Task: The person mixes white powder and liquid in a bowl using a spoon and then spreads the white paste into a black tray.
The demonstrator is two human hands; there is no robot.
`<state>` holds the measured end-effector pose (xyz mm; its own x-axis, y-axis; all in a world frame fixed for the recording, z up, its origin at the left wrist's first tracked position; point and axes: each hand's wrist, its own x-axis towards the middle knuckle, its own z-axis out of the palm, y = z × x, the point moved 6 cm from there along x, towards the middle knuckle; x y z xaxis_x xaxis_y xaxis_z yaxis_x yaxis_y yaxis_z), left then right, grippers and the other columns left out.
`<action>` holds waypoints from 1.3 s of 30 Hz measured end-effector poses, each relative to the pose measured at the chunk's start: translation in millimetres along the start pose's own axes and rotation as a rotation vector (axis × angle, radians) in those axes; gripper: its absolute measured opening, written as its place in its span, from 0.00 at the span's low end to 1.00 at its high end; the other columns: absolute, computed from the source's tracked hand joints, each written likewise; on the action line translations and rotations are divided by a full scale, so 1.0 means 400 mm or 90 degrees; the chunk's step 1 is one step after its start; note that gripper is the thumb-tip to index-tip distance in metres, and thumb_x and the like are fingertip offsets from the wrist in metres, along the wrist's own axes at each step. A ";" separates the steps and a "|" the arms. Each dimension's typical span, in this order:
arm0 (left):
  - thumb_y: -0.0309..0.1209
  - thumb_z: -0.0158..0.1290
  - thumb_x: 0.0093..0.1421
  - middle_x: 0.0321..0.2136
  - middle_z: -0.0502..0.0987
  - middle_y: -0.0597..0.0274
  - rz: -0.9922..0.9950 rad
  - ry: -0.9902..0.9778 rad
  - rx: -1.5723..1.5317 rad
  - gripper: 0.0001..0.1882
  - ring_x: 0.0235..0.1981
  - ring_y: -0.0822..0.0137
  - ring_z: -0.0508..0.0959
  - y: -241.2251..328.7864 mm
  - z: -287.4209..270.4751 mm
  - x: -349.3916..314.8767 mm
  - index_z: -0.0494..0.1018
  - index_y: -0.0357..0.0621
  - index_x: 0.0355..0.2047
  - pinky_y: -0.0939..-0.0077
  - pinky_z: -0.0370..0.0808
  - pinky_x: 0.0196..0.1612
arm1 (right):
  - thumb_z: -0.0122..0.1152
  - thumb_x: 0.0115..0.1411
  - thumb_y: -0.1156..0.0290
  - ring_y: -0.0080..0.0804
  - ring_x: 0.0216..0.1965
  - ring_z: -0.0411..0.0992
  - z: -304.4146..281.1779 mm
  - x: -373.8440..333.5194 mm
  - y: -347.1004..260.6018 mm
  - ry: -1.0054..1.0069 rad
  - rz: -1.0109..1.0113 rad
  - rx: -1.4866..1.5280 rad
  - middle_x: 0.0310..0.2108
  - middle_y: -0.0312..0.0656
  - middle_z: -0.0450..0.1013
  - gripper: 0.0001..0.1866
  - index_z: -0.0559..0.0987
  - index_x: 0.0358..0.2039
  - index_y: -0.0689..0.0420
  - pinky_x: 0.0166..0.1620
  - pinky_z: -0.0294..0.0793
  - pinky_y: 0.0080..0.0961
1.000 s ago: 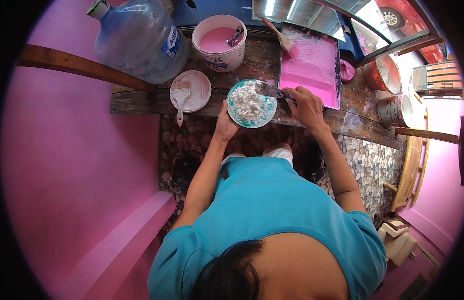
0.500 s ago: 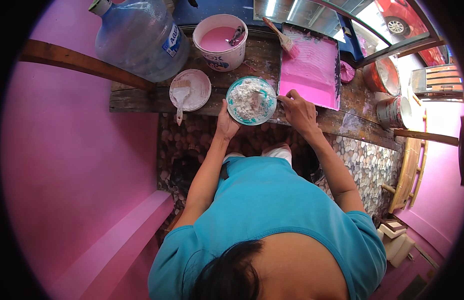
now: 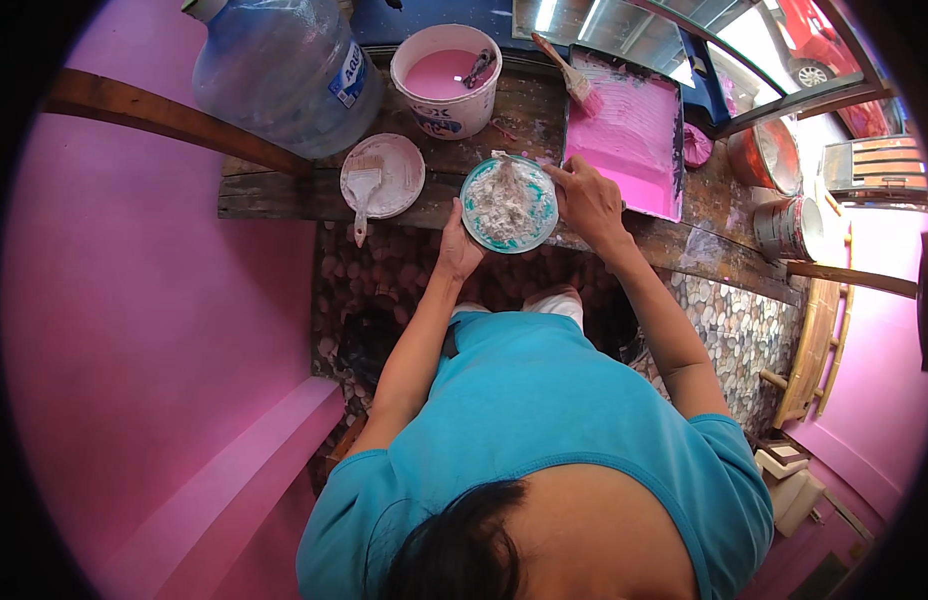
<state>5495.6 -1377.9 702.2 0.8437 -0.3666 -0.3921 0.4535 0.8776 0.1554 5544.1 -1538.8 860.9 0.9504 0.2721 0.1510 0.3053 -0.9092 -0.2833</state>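
Note:
A teal-rimmed bowl (image 3: pixel 465 215) of lumpy white powder stands at the table's front edge. Its inner wall shows teal patches between the powder. My left hand (image 3: pixel 461 245) grips the bowl's left side, fingers closed around it. Over the right rim, my right hand (image 3: pixel 587 200) pinches a thin-handled utensil that reaches toward the bowl's far side. White powder is heaped at its end, so I cannot make out its shape. Left of the bowl, a wide white-bristled brush (image 3: pixel 362 190) lies across a round lid (image 3: pixel 402 185) smeared with pale paint.
Behind the bowl stands a bucket (image 3: pixel 447 110) of pink paint. A paint tray (image 3: pixel 624 165) holds pink paint, with a pink-tipped brush (image 3: pixel 579 85) on it. A large water jug (image 3: pixel 274 80) is at left; two used cans (image 3: pixel 764 155) are at right on the wooden table (image 3: pixel 704 245).
My right hand has moved up and slightly left, carrying the utensil toward the bowl's far rim. The powder has shifted and piled there. My left hand still holds the bowl.

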 end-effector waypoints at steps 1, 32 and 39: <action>0.47 0.31 0.66 0.57 0.62 0.54 0.003 -0.004 0.006 0.28 0.58 0.58 0.62 0.001 -0.002 0.000 0.57 0.40 0.58 0.59 0.58 0.61 | 0.54 0.48 0.73 0.41 0.27 0.72 0.009 0.002 -0.005 -0.005 -0.022 -0.021 0.27 0.44 0.68 0.15 0.79 0.38 0.47 0.27 0.71 0.37; 0.44 0.27 0.67 0.59 0.58 0.49 -0.303 -0.117 0.099 0.27 0.59 0.53 0.59 -0.404 0.319 0.180 0.53 0.38 0.59 0.53 0.55 0.62 | 0.62 0.49 0.72 0.31 0.35 0.73 -0.307 -0.484 0.337 0.236 0.502 0.464 0.33 0.46 0.73 0.18 0.72 0.40 0.64 0.39 0.72 0.26; 0.41 0.25 0.68 0.60 0.56 0.49 -0.325 -0.053 0.174 0.26 0.61 0.53 0.56 -0.787 0.366 0.302 0.51 0.38 0.60 0.54 0.52 0.63 | 0.61 0.45 0.78 0.30 0.34 0.71 -0.369 -0.667 0.573 0.272 0.576 0.432 0.38 0.46 0.68 0.24 0.68 0.45 0.64 0.36 0.72 0.24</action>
<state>5496.9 -1743.6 738.8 0.5135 -0.7549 -0.4080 0.8569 0.4763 0.1973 5351.7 -1866.2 895.5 0.7793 -0.6196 -0.0939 -0.3685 -0.3319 -0.8684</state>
